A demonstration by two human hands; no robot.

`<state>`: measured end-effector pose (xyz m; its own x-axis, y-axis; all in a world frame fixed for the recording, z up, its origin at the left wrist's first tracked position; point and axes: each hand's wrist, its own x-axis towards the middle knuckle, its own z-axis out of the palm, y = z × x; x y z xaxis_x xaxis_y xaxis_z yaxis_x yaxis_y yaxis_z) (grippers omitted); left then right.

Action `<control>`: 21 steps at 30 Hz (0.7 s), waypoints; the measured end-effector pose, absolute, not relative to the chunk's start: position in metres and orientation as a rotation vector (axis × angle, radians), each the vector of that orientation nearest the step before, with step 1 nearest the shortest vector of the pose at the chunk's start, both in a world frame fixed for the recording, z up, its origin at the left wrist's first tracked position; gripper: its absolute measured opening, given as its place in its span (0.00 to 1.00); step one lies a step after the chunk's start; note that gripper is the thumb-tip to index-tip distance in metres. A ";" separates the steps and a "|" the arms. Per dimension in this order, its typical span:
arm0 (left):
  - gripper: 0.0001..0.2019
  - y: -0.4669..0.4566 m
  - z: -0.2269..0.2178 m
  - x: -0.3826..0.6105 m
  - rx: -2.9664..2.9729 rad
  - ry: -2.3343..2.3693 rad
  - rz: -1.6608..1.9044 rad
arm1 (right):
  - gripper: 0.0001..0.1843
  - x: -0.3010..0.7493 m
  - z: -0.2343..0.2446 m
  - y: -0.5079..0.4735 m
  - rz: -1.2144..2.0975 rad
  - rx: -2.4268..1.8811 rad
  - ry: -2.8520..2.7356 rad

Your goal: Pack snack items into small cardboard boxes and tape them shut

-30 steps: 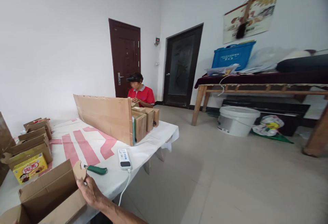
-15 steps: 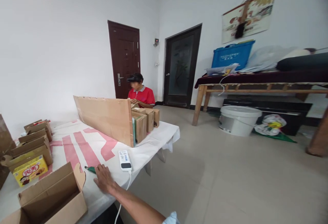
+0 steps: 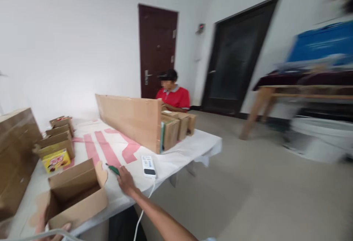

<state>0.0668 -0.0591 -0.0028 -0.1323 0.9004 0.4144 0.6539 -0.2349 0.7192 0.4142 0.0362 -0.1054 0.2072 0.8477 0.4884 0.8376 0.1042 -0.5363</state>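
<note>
My right hand (image 3: 126,180) rests on the white tablecloth (image 3: 176,152) and is closed over the handle of a green-handled tool (image 3: 113,169), whose tip sticks out to the left. An open empty cardboard box (image 3: 75,194) stands just left of that hand. My left hand (image 3: 52,229) shows only as blurred fingers at the box's near bottom corner, touching it. A white power bank (image 3: 149,166) with a cable lies right of my right hand.
A long cardboard divider (image 3: 129,119) stands across the table, with small cartons (image 3: 176,125) behind it. A person in a red shirt (image 3: 173,97) sits beyond. Open cartons and a yellow box (image 3: 56,160) sit left, and a big brown carton (image 3: 15,156) is at far left.
My right hand left the box flap, went to the green tool and closed on it. The view swung left and closer, blurring the right side. My left hand came into view.
</note>
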 end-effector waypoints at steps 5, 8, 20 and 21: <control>0.54 -0.085 -0.024 0.059 1.756 1.709 1.309 | 0.22 0.415 -0.127 0.028 0.113 -1.552 -1.644; 0.54 -0.100 -0.026 0.060 1.697 1.643 1.328 | 0.23 0.417 -0.132 0.021 0.143 -1.501 -1.672; 0.57 -0.053 -0.003 0.054 1.776 1.640 1.212 | 0.23 0.423 -0.134 0.003 0.211 -1.446 -1.666; 0.57 -0.051 -0.002 0.057 1.800 1.625 1.218 | 0.22 0.423 -0.135 0.003 0.214 -1.445 -1.664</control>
<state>0.0565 -0.0512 -0.0023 -0.0697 0.9448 0.3200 0.5724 -0.2249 0.7886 0.4231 0.0031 -0.1354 0.0814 0.8622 0.5000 0.7073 0.3035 -0.6385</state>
